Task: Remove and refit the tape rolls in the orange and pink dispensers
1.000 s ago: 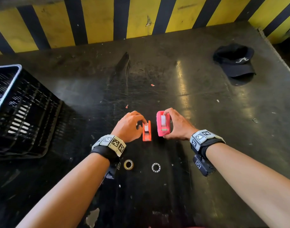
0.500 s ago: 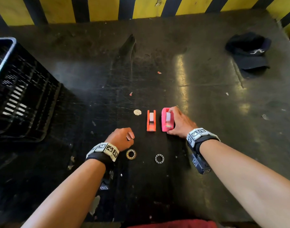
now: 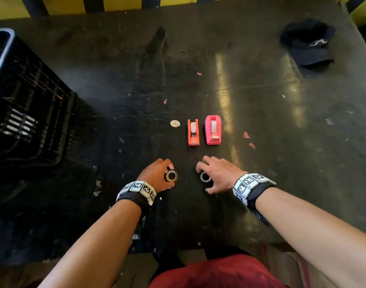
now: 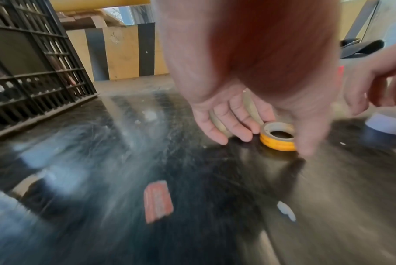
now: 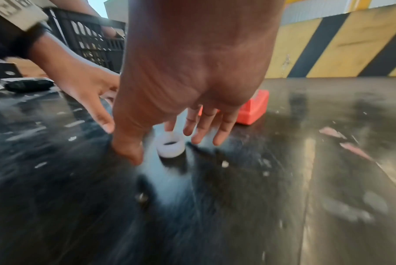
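Note:
The orange dispenser (image 3: 193,133) and the pink dispenser (image 3: 213,130) stand side by side on the dark table (image 3: 261,183), with no hand on them. Nearer to me, my left hand (image 3: 167,171) pinches a yellow tape roll (image 3: 171,176) between thumb and fingers (image 4: 242,129); the left wrist view shows that roll (image 4: 277,136) low at the table surface. My right hand (image 3: 213,177) hovers with spread fingers (image 5: 204,134) over a white roll (image 5: 171,146), which lies flat on the table (image 3: 205,177) between thumb and fingers.
A black slatted crate (image 3: 28,96) fills the left side. A black cap (image 3: 308,44) lies far right. A small pale disc (image 3: 175,123) sits left of the orange dispenser, and red scraps (image 3: 246,134) lie right of the pink one. A yellow-black striped wall (image 3: 119,1) bounds the far edge.
Both hands let go of the dispensers and drew back toward me. The left hand took hold of the yellow roll. The right hand came over the white roll.

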Demonstrator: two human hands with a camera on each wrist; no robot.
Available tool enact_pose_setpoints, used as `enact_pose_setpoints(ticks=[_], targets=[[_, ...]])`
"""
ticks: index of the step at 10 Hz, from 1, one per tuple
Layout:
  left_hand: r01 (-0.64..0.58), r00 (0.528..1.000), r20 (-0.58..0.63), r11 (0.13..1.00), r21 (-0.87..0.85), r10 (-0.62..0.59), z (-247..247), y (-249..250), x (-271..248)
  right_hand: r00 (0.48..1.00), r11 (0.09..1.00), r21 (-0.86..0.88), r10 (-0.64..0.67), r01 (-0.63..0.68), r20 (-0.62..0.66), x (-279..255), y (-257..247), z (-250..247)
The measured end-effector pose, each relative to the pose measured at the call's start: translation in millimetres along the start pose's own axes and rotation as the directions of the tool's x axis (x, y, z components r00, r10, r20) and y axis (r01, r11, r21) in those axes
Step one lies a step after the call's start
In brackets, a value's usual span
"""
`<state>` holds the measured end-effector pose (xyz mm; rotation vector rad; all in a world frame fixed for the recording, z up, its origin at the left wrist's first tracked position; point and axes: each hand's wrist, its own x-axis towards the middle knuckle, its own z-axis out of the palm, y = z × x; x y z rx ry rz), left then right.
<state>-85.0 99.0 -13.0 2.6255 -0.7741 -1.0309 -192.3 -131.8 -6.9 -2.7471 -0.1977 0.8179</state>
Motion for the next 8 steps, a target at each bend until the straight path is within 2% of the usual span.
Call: enact_pose_setpoints(ticks=[1, 2, 3, 4, 5, 6, 8], targets=[[-0.01, 0.998, -0.057, 1.0, 0.008, 0.011, 6, -3, -8, 0.998, 0.998, 0.039, 0.056, -0.055, -0.013, -2, -6, 9], [0.003, 0.999, -0.046, 1.0, -0.001, -0.003, -8, -7, -7, 0.997, 0.993, 0.11, 0.045, -0.039, -0.059, 6, -19, -1], [0.025, 0.993, -0.119, 1.0, -0.006, -0.025, -39, -14, 4, 0.982, 0.994, 0.105, 0.028, -0.008, -0.187, 35, -34, -29], [0.042, 0.969, -0.243, 0.999, -0.027, -0.047, -70, -19, 24, 0.948, 0.997, 0.062, 0.059, -0.042, -0.312, 73, -44, -59], [0.07, 0.951, -0.301, 0.997, -0.038, -0.078, -87, -23, 46, 0.931, 0.989, -0.023, 0.127, -0.144, -0.342, 110, -48, -72], [0.099, 0.944, -0.311, 0.994, -0.05, -0.11, -87, -27, 63, 0.918, 0.977, -0.029, 0.188, -0.211, -0.349, 133, -50, -71], [0.147, 0.929, -0.332, 0.986, -0.073, -0.163, -77, -34, 76, 0.892, 0.97, -0.008, 0.221, -0.244, -0.394, 150, -52, -60]])
